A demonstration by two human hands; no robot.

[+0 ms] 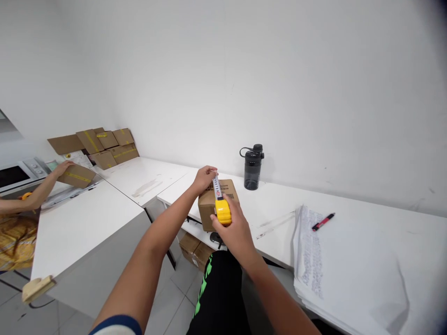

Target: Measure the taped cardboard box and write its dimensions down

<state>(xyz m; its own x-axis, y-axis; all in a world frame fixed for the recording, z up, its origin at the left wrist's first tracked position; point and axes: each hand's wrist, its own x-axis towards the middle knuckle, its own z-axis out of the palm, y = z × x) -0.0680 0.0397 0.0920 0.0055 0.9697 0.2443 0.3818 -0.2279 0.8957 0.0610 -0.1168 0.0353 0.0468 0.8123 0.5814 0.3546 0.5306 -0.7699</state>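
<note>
A small brown cardboard box (209, 204) stands at the near edge of the white table (349, 218). My right hand (234, 231) grips a yellow tape measure (222, 211) at the box's near side. Its white blade (217, 187) runs across the box top. My left hand (204, 178) pinches the blade's far end at the box's far edge.
A dark water bottle (253, 166) stands behind the box near the wall. A thick stack of printed papers (331, 260) with a red pen (323, 221) lies at the right. Another person's hand (63, 166) holds flat cardboard (77, 176) at the left; folded cartons (104, 144) lean on the wall.
</note>
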